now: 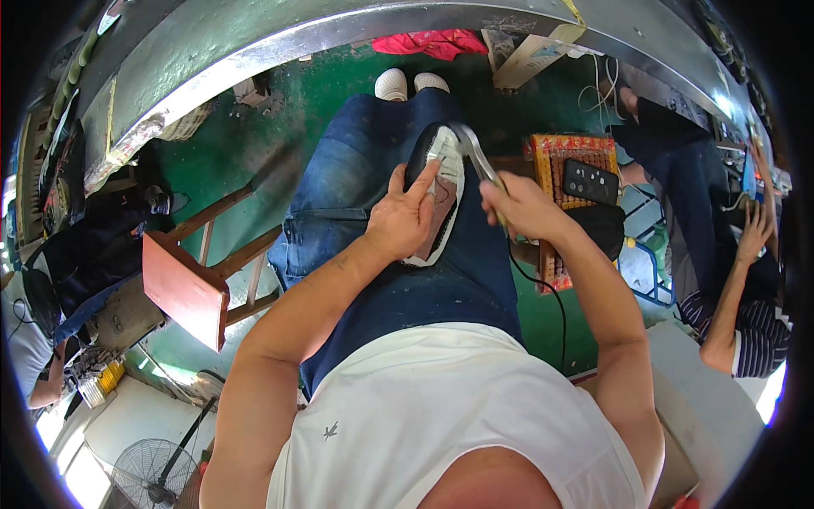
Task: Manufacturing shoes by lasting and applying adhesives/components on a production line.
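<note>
A dark shoe (447, 202) lies across my lap with its underside up; the bottom is pinkish-brown with a whitish toe area and pale border. My left hand (402, 219) grips its left side, two fingers stretched toward the toe and one touching the bottom. In my right hand (527, 206) is a hammer-like tool (480, 156) with a shiny curved metal head, closed fingers round its yellowish handle. The metal end is at the right edge of the toe; whether it touches cannot be told. My palms and parts of the fingers are hidden.
A red-and-yellow beaded seat (555, 157) to my right carries a black remote-like device (591, 181). Near it a black cord (563, 327) hangs down. A wooden stool (185, 284) stands left, a metal-edged bench (326, 38) ahead. Other people (746, 322) sit on both sides.
</note>
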Demonstrator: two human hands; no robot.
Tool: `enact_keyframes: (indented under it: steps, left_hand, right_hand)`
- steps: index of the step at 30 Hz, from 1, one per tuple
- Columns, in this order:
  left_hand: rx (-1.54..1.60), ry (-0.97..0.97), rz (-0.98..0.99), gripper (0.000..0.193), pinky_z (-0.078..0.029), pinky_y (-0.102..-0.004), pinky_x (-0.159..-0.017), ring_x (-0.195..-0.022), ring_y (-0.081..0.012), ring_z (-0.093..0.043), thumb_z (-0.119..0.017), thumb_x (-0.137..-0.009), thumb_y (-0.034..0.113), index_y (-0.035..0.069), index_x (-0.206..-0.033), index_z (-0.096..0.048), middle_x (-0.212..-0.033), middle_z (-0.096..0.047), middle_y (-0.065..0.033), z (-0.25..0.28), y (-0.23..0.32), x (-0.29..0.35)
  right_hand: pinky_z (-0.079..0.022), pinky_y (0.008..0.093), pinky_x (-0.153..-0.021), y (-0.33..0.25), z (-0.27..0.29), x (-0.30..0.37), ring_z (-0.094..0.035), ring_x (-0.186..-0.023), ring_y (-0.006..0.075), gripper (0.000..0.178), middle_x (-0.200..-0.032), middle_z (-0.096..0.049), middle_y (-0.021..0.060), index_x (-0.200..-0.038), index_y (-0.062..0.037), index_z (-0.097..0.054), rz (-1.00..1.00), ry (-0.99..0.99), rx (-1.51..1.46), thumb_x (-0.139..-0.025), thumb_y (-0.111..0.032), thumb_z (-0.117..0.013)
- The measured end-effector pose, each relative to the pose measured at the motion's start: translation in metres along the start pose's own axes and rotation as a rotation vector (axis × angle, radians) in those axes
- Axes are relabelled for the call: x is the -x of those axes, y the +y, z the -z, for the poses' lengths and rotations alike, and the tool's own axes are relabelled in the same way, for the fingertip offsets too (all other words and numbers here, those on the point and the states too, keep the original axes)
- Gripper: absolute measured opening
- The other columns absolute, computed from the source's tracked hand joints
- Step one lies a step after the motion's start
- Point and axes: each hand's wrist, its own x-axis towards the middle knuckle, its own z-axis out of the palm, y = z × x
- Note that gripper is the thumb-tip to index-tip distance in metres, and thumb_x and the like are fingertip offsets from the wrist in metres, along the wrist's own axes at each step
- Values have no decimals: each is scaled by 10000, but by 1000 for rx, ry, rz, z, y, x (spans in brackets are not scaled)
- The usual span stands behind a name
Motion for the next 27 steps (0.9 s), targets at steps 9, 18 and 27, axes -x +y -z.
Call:
enact_keyframes:
  steps: [9, 18, 27]
  left_hand:
    - [-76, -108, -45, 627, -566, -507, -850, -1010, -519, -652, -489, -1010, 315, 213, -1582, -252, -1492, -290, -428, -1, 0, 10]
    - [617, -469, 30, 1086, -139, -338, -1236, -1554, -312, -47, -648, -933, 232, 10, -1551, 217, -1653, 2, -276, 9, -43, 19]
    - [525, -200, -24, 1006, -364, -410, -1126, -1368, -363, -442, -719, -922, 310, -43, -1527, 3, -1394, -462, -300, 2, -51, 0]
  right_hand:
    - [-510, 398, -630, -17, -16, -14, -649, -601, 254, 539, -661, -632, 140, -842, 37, -606, 294, 188, 286, -1051, -430, -439]
    - [-503, 525, -792, 8, -53, 1, -643, -906, 462, 422, -951, -670, 267, -991, 27, -580, 376, 237, 717, -1023, -386, -503]
    - [-510, 474, -699, 38, -50, 3, -669, -784, 392, 376, -843, -678, 202, -988, 13, -597, 461, 264, 386, -1031, -349, -506]
